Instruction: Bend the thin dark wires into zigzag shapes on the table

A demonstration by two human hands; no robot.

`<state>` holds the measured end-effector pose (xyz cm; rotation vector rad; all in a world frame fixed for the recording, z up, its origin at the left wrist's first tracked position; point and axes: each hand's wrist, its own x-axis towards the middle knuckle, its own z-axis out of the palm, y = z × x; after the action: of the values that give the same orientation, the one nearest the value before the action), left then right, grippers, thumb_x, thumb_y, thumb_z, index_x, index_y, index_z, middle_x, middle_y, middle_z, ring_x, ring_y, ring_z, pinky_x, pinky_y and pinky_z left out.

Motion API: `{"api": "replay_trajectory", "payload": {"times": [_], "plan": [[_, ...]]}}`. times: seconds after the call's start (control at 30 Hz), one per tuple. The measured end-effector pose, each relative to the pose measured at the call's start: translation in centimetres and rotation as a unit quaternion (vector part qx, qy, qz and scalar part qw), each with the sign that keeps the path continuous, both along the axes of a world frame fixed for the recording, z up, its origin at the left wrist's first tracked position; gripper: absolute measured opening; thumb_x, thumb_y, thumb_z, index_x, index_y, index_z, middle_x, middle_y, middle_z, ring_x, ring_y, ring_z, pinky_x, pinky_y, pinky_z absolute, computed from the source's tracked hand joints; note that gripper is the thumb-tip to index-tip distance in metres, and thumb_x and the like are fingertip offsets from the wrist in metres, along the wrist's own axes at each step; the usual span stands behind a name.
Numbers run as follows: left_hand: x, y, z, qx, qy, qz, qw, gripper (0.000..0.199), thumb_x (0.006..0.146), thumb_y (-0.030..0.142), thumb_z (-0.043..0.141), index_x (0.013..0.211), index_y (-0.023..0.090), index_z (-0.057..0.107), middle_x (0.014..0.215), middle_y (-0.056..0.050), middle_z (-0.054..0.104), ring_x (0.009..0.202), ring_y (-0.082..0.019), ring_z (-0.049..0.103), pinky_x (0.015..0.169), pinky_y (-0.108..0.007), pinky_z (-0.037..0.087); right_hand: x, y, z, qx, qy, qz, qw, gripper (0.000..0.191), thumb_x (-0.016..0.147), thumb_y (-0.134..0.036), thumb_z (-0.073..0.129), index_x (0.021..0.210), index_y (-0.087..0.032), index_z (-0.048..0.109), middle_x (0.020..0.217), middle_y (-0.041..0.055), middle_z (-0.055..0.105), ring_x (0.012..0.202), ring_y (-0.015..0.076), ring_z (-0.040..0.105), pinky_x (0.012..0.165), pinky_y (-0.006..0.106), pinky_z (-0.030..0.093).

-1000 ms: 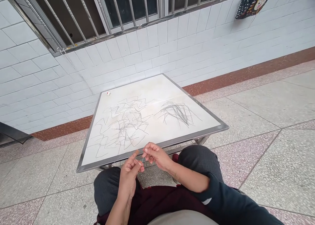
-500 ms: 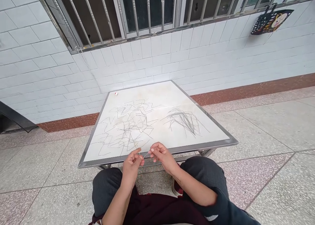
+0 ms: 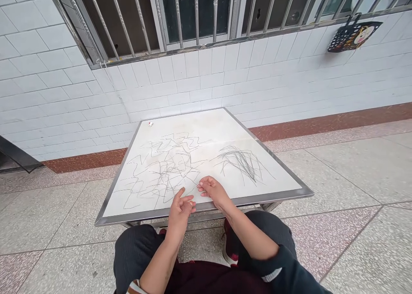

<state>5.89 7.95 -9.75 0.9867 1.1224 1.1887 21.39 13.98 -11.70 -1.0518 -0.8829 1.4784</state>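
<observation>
Thin, dark, bent wires (image 3: 174, 165) lie in a loose tangle on the left half of the white table (image 3: 206, 122). A denser bundle of straighter wires (image 3: 243, 161) rests on the right half. Over the front edge, my left hand (image 3: 180, 210) is open, its fingers apart and nothing visible in them. My right hand (image 3: 215, 193) is a little further forward, thumb and fingertips pinched together at the near end of a thin wire. That wire is so fine that it blends with the tangle behind it.
A small white and red object (image 3: 150, 124) sits at the table's far left corner. A metal rim (image 3: 257, 198) borders the tabletop. Behind stands a tiled wall (image 3: 183, 81) with a barred window; a patterned bag (image 3: 352, 35) hangs at the right. My knees are under the near edge.
My left hand has let go of the wire it pinched and opened its fingers. My right hand has moved slightly forward, away from the left hand.
</observation>
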Motion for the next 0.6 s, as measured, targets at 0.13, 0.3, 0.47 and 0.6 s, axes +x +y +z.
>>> {"api": "replay_trajectory", "payload": {"times": [0.13,0.3,0.47,0.6], "plan": [[-0.5,-2.7,-2.2,0.008,0.046,-0.054,0.997,0.039,0.076,0.039,0.065,0.108,0.018,0.065,0.092,-0.009,0.068,0.075,-0.017,0.063,0.063,-0.028,0.053,-0.3,0.5,-0.2,-0.025,-0.008,-0.005,1.0,0.023,0.069,-0.035,0.067,0.079,-0.02,0.052,0.074,0.0004,0.062,0.067,0.0126,0.059,0.053,0.024,0.051],[-1.5,-5.3,-5.0,-0.025,0.1,-0.095,0.99,0.031,0.077,0.042,0.064,0.095,0.017,0.071,0.079,-0.008,0.068,0.061,-0.015,0.058,0.05,-0.024,0.046,-0.3,0.7,-0.4,-0.04,-0.022,-0.01,0.999,0.021,0.071,-0.033,0.065,0.08,-0.019,0.052,0.076,0.001,0.061,0.069,0.0125,0.061,0.05,0.023,0.053],[-1.8,-4.9,-5.5,-0.032,0.107,-0.089,0.99,0.033,0.074,0.043,0.066,0.095,0.018,0.071,0.075,-0.007,0.067,0.061,-0.015,0.057,0.05,-0.023,0.045,-0.4,0.8,-0.5,-0.032,-0.038,-0.015,0.999,0.024,0.072,-0.032,0.065,0.088,-0.02,0.054,0.082,0.0014,0.058,0.068,0.0124,0.062,0.047,0.023,0.054],[-1.9,-4.2,-6.9,-0.048,0.121,-0.09,0.987,0.036,0.071,0.047,0.066,0.09,0.018,0.071,0.072,-0.006,0.066,0.058,-0.015,0.056,0.047,-0.023,0.042,-0.3,0.5,-0.6,-0.024,-0.059,-0.023,0.998,0.031,0.072,-0.034,0.064,0.097,-0.021,0.053,0.089,0.0029,0.057,0.069,0.0136,0.063,0.047,0.026,0.056]]}}
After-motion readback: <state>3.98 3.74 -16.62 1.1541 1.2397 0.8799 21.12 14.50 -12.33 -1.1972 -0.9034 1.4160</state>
